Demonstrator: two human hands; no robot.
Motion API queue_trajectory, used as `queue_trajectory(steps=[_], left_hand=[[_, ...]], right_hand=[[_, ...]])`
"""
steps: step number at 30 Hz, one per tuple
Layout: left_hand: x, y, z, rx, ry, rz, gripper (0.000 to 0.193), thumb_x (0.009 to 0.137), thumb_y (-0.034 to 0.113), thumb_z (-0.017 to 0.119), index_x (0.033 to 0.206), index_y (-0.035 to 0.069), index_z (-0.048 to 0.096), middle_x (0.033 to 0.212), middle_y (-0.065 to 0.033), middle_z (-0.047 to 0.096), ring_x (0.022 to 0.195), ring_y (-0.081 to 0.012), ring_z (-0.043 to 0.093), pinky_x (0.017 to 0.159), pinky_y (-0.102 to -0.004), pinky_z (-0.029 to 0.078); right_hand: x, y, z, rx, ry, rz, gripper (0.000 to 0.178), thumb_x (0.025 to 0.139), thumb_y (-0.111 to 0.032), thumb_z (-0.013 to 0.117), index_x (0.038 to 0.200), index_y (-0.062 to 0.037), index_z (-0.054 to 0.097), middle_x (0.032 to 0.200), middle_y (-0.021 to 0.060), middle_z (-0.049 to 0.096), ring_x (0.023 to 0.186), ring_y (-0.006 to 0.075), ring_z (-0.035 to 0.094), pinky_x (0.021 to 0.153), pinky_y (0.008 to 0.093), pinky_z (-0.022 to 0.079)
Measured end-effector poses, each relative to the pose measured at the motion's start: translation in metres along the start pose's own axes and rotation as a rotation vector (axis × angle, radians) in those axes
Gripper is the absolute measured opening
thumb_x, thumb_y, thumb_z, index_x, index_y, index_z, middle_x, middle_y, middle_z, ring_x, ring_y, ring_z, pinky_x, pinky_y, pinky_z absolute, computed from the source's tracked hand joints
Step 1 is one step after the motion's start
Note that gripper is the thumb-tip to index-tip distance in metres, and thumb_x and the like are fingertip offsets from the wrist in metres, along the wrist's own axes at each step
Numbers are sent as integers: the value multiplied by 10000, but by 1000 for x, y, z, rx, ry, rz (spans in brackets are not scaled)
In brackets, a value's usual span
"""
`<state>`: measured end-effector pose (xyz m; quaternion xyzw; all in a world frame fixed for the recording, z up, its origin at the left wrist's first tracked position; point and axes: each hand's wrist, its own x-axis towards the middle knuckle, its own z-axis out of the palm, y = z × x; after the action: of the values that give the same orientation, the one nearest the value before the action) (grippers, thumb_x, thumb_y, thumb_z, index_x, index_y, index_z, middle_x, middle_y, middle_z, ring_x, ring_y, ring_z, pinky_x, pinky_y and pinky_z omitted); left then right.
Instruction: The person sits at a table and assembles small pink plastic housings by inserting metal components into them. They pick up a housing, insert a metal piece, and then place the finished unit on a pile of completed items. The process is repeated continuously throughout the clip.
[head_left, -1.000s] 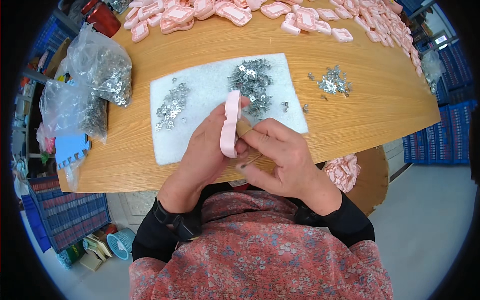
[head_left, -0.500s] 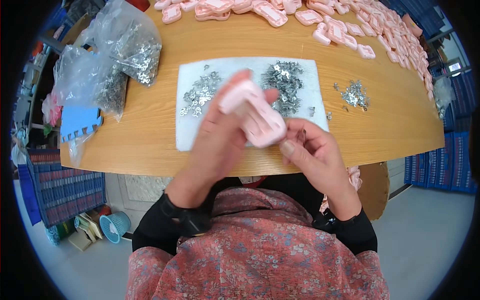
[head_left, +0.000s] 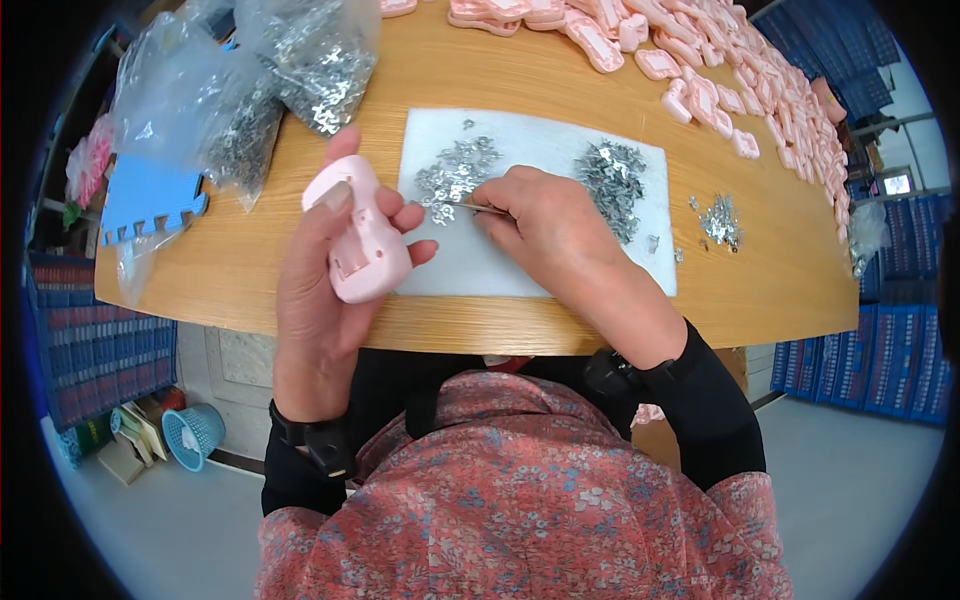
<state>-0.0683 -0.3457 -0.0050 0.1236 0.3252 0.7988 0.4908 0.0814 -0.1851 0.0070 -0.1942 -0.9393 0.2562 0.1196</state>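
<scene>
My left hand (head_left: 308, 300) is wrapped round a pale pink plastic housing (head_left: 375, 262), with the thumb across its recessed face. A slot and small holes show on that side. Pinched in my right hand (head_left: 570, 240) are thin metal tweezers (head_left: 484, 209), their tip reaching into a loose heap of small shiny metal clips (head_left: 458, 172). Whether the tip grips a clip is too small to tell. Under the heap lies a white foam sheet (head_left: 535, 130). A denser pile of darker metal clips (head_left: 612, 185) sits on its right side, beyond my right hand.
Clear bags of metal parts (head_left: 318, 75) stand at the far left beside a blue foam mat (head_left: 150, 195). Many pink housings (head_left: 690, 95) cover the table's far right. A small heap of clips (head_left: 722, 222) lies right of the sheet on the wooden table (head_left: 780, 260).
My left hand has drawn the pink housing to the left and turned it. My right hand has left the housing and moved over to the left heap of clips. The view has shifted slightly.
</scene>
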Motion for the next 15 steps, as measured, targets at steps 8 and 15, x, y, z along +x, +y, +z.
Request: queue_trajectory(steps=[8,15], left_hand=[[-1,-13,-7,-124,-14,-140,628,1032,568,279,1366,72,471,912,-101,609,812,-239,643,624,-407,603],[3,-28,13,-94,-69,-327,654,1044,557,179,1361,63,467,885,-119,620,774,-256,652,612,-443,603]], right_hand=[[4,-1,-7,77,-66,136,125,880,-125,645,953,-26,670,841,162,639,753,317,621,717,400,500],[-20,-20,-31,662,45,273,127,922,-93,646,989,15,640,766,32,601,716,92,531,664,253,453]])
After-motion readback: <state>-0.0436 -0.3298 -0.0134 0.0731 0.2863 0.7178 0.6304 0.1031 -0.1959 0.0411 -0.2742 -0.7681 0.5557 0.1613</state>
